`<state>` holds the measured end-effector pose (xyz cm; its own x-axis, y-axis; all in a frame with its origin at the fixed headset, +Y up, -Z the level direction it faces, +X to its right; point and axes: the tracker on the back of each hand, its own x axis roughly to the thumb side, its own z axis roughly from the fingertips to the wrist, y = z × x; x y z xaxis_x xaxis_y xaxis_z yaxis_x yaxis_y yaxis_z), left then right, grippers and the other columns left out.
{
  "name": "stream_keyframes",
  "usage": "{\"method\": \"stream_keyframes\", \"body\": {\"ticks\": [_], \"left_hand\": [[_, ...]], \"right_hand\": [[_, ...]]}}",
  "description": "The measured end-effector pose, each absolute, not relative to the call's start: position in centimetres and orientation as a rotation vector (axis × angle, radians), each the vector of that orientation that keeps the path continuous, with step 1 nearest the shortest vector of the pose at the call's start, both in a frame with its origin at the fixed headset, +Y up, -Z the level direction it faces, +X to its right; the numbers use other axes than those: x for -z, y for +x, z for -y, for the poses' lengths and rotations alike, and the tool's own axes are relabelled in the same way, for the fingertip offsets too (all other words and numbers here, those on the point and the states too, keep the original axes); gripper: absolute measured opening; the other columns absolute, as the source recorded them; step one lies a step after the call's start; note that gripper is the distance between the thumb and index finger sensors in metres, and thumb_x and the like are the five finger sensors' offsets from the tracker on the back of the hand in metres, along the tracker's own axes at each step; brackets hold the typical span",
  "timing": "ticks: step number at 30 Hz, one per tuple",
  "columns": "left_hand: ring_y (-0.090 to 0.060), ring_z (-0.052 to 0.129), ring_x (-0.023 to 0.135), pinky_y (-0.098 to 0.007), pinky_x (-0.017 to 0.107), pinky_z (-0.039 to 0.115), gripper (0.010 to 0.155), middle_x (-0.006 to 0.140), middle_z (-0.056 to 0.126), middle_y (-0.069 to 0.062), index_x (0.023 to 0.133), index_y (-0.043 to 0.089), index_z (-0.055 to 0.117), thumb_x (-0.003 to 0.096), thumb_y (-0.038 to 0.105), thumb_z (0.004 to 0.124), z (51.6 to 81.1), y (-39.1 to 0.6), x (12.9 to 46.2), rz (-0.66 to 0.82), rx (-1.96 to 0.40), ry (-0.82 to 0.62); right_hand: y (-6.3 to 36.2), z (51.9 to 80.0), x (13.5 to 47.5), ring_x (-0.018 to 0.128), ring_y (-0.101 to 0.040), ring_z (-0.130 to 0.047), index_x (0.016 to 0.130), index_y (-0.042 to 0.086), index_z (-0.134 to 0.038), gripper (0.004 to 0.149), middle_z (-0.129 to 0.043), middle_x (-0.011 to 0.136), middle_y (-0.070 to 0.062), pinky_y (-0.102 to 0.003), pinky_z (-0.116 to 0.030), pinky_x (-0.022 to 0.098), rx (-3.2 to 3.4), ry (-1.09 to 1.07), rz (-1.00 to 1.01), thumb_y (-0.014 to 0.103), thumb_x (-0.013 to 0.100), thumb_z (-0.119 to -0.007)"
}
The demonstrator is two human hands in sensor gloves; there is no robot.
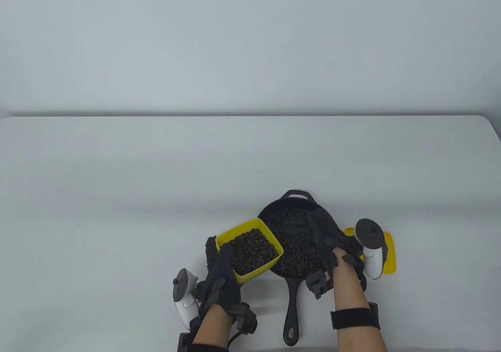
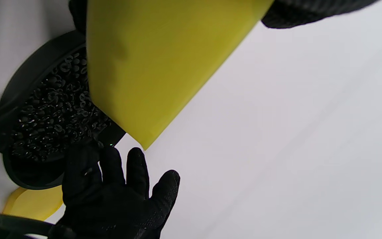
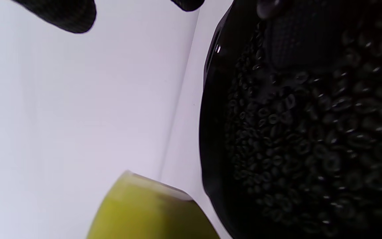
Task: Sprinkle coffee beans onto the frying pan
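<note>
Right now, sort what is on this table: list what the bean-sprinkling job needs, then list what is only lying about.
Part of the job:
- yellow tub of coffee beans, held by the left hand
- black frying pan, already holding beans
- right hand, fingers straight over the pan

Lying about:
- yellow lid, flat on the white table right of the pan

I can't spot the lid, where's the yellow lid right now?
In the table view the yellow lid lies flat on the table, just right of the frying pan, mostly hidden under the right hand.
</note>
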<state>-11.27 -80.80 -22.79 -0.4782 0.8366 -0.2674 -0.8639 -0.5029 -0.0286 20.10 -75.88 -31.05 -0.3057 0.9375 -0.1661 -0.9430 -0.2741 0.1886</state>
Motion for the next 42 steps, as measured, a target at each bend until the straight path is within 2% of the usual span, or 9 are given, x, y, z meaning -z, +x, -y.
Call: {"method": "stream_keyframes", "body": {"ticks": [7, 11, 13, 15, 17, 20, 24, 29, 42], "left_hand": [[-0.047, 0.065, 0.092, -0.047, 0.068, 0.071, 0.081, 0.105, 0.034, -0.020, 0.104, 0.040, 0.001, 0.0576, 0.063, 0.063, 80.8, -10.8, 22.9, -0.107, -2.006, -0.354], [-0.047, 0.065, 0.092, -0.047, 0.067, 0.071, 0.081, 0.105, 0.034, -0.020, 0.104, 0.039, 0.001, 0.0579, 0.063, 0.063, 80.7, -10.2, 22.9, -0.081, -1.977, -0.368], [-0.047, 0.065, 0.092, -0.048, 0.067, 0.071, 0.081, 0.105, 0.034, -0.020, 0.104, 0.039, 0.001, 0.0578, 0.063, 0.063, 80.6, -9.6, 22.8, -0.057, -1.986, -0.390], [-0.047, 0.066, 0.091, -0.048, 0.065, 0.073, 0.081, 0.105, 0.035, -0.021, 0.105, 0.039, 0.002, 0.0579, 0.063, 0.063, 80.3, -9.3, 22.7, -0.030, -1.967, -0.388], [-0.048, 0.066, 0.090, -0.049, 0.064, 0.073, 0.081, 0.104, 0.035, -0.021, 0.105, 0.038, 0.003, 0.0582, 0.062, 0.064, 80.0, -9.0, 22.6, -0.001, -1.938, -0.380], [-0.049, 0.065, 0.089, -0.049, 0.064, 0.073, 0.081, 0.103, 0.034, -0.023, 0.105, 0.037, 0.003, 0.0588, 0.061, 0.065, 79.6, -8.7, 22.5, 0.004, -1.919, -0.360], [-0.050, 0.064, 0.088, -0.050, 0.063, 0.073, 0.081, 0.103, 0.034, -0.023, 0.105, 0.037, 0.002, 0.0588, 0.061, 0.064, 79.8, -8.5, 22.3, -0.010, -1.932, -0.399], [-0.050, 0.063, 0.089, -0.051, 0.064, 0.071, 0.081, 0.103, 0.034, -0.023, 0.105, 0.038, 0.003, 0.0588, 0.061, 0.065, 79.7, -9.5, 22.7, -0.007, -1.925, -0.393], [-0.048, 0.066, 0.090, -0.048, 0.066, 0.072, 0.081, 0.104, 0.035, -0.021, 0.105, 0.038, 0.003, 0.0579, 0.063, 0.063, 80.8, -9.7, 22.8, -0.084, -1.968, -0.429]], "right_hand": [[17.0, 70.9, 29.9, 0.064, -0.061, -0.079, 0.097, -0.012, -0.060, 0.069, -0.059, 0.089, -0.042, -0.042, -0.086, 0.035, -2.091, 0.134, -0.078, 0.048, 0.065, -0.062], [14.1, 68.6, 29.2, 0.061, -0.053, -0.090, 0.092, -0.007, -0.072, 0.055, -0.072, 0.087, -0.036, -0.038, -0.089, 0.037, -2.063, 0.432, -0.090, 0.040, 0.062, -0.069], [12.0, 68.7, 28.9, 0.061, -0.058, -0.089, 0.091, -0.010, -0.073, 0.053, -0.071, 0.086, -0.039, -0.041, -0.088, 0.038, -2.036, 0.498, -0.239, 0.030, 0.057, -0.078], [11.0, 69.2, 28.9, 0.066, -0.064, -0.081, 0.095, -0.014, -0.066, 0.062, -0.062, 0.090, -0.044, -0.044, -0.086, 0.041, -2.141, 0.545, -0.383, 0.028, 0.054, -0.085], [9.9, 70.2, 29.0, 0.074, -0.061, -0.074, 0.101, -0.012, -0.055, 0.078, -0.052, 0.095, -0.043, -0.040, -0.088, 0.038, -2.296, 0.605, -0.558, 0.037, 0.052, -0.089], [8.9, 71.1, 28.9, 0.069, -0.058, -0.071, 0.105, -0.008, -0.051, 0.084, -0.042, 0.097, -0.042, -0.033, -0.086, 0.038, -2.280, 0.636, -0.609, 0.039, 0.049, -0.093], [7.1, 71.4, 28.8, 0.053, -0.044, -0.085, 0.102, 0.001, -0.061, 0.064, -0.052, 0.095, -0.036, -0.024, -0.090, 0.032, -2.238, 0.697, -0.630, 0.025, 0.050, -0.090], [7.2, 72.1, 29.0, 0.048, -0.040, -0.092, 0.087, 0.007, -0.078, 0.036, -0.069, 0.087, -0.029, -0.021, -0.094, 0.027, -2.149, 0.519, -0.487, 0.013, 0.052, -0.079], [14.5, 73.9, 30.1, 0.048, -0.037, -0.094, 0.087, 0.007, -0.077, 0.034, -0.070, 0.086, -0.028, -0.017, -0.096, 0.029, -1.509, 0.124, -0.273, 0.014, 0.054, -0.076]]}}
